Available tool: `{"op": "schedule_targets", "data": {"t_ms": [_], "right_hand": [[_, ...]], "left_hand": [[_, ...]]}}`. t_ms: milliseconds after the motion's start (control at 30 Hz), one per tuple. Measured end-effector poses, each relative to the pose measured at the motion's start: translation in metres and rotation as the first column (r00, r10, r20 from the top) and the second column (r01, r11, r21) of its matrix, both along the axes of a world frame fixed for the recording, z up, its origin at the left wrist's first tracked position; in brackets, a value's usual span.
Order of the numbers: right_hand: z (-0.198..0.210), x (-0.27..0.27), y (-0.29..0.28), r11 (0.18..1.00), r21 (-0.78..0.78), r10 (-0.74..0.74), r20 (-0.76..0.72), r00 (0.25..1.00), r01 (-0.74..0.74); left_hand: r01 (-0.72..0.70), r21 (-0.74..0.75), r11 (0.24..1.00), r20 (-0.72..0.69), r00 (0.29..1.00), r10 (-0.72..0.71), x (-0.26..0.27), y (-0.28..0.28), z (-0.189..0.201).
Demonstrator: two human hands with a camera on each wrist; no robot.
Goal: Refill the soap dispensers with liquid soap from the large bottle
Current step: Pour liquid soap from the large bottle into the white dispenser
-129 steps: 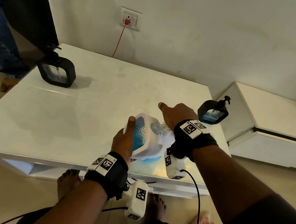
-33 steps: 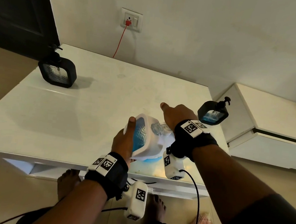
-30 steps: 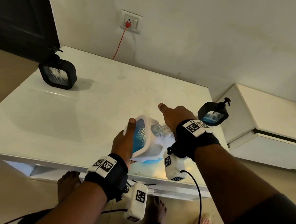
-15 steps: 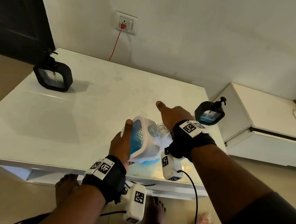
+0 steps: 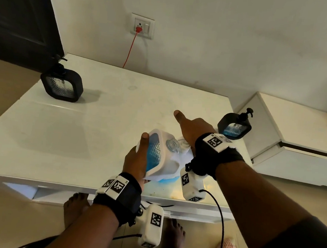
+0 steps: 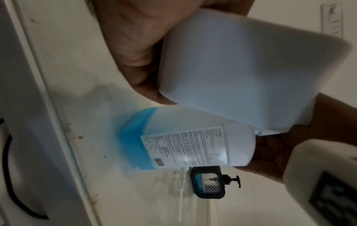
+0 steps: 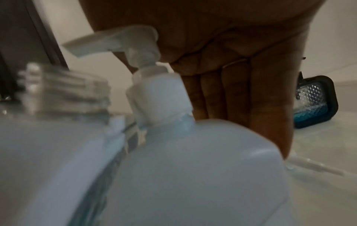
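Holding: my left hand (image 5: 137, 160) wraps the white square soap dispenser with the clear blue window (image 5: 157, 154), thumb along its front edge, tilted with its open threaded neck up.
Pressing: my right hand (image 5: 189, 128) lies over the pump head of the large translucent bottle of blue liquid soap (image 6: 185, 142); its fingers (image 7: 237, 94) run straight down behind the pump, not curled round it.
Bottle: standing on the white surface (image 5: 81, 129) near its front edge, just beside the white dispenser.
Others: black-framed dispenser with pump (image 5: 234, 127) near the right edge; a second black-framed dispenser (image 5: 61, 85) far left.
Change: both hands keep the same hold as half a second ago; only my view has shifted slightly.
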State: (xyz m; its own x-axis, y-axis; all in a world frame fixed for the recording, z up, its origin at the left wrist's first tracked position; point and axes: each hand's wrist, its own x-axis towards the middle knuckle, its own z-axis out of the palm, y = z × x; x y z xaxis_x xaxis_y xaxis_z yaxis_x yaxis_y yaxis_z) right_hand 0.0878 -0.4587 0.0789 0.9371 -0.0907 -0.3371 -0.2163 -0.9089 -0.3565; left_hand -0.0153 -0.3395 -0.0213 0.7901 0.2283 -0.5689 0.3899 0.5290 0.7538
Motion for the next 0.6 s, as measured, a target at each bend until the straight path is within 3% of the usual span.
{"op": "schedule_targets", "data": {"t_ms": [167, 600], "right_hand": [[0.007, 0.002, 0.000, 0.998, 0.058, 0.009, -0.068, 0.998, -0.005], [-0.002, -0.001, -0.001, 0.999, -0.032, -0.012, 0.025, 1.000, 0.013]], "left_hand": [[0.006, 0.019, 1.000, -0.036, 0.999, -0.005, 0.002, -0.001, -0.008], [0.021, 0.024, 0.999, -0.031, 0.999, -0.020, 0.000, -0.002, -0.002]]}}
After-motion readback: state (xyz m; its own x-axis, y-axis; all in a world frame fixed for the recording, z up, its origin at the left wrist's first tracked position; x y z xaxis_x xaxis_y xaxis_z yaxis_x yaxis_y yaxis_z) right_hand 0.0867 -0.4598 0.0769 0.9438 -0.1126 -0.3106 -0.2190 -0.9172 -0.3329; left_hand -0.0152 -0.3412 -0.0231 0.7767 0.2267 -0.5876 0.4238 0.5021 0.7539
